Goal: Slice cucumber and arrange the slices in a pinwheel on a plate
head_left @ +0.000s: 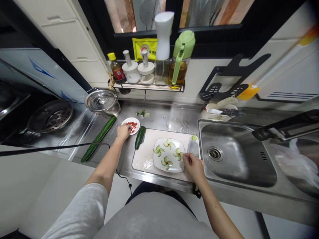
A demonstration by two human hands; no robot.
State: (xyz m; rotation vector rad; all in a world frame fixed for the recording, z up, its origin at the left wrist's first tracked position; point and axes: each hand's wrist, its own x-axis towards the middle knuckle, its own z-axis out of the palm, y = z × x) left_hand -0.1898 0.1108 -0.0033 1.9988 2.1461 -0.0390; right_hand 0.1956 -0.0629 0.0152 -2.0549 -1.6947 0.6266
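My left hand [123,131] reaches into a small white plate [135,132] of chopped red bits [133,125]. Its fingers are pinched together at the bits; what lies between them is too small to make out. Over the right edge of a square white plate [159,165] is my right hand [193,166], fingers curled together, any content hidden. On this plate, thin cucumber slices form several pinwheels [168,144] with red centres. The plate rests on a white cutting board [142,162]. A knife [193,147] lies beyond my right hand, partly covered, near a cucumber slice [193,137].
A cut cucumber [140,137] leans at the board's left edge; a whole cucumber [98,139] lies farther left. Cucumber scraps [143,113] sit behind the small plate. A lidded pot [102,103] stands back left, the sink [234,152] right. Bottles and jars fill a rack [149,86].
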